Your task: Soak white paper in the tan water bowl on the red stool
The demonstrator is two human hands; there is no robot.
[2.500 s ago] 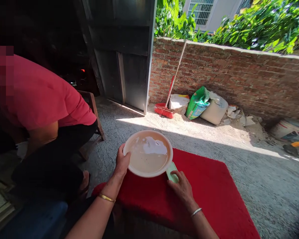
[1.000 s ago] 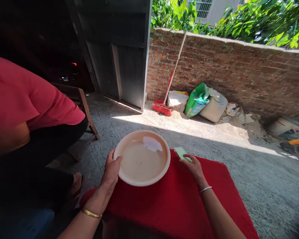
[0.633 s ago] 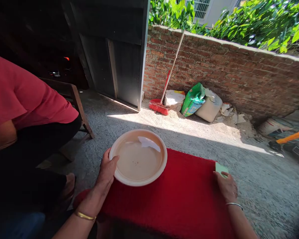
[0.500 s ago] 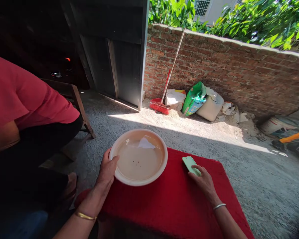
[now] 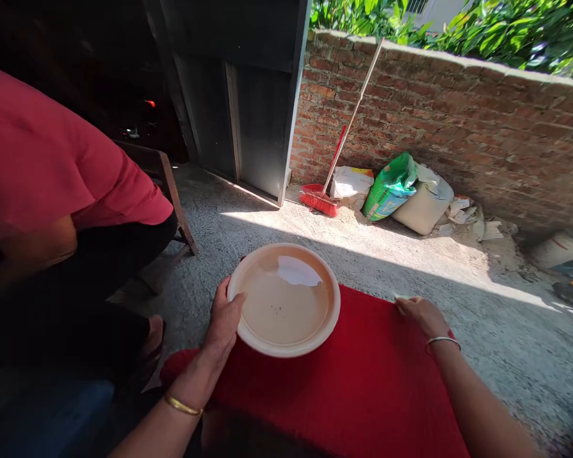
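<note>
My left hand grips the left rim of a round cream plastic basin, thumb over the edge and fingers underneath. Clear water stands in it, with a few dark specks at the bottom. The basin is over the left part of a red-covered table; whether it rests on the top I cannot tell. At the table's far right corner is my right hand, its fingers closed on a mint-green phone. Only a thin edge of the phone shows past the fingertips; the hand hides the rest.
On the left, a person in a red shirt bends forward beside a wooden chair. A dark metal door stands behind. Along the brick wall are a red broom, a green sack, a pale sack and rubble.
My right hand has carried the phone from the tabletop to the right, toward the table's far corner. My left hand stays on the basin rim. The view has shifted slightly.
</note>
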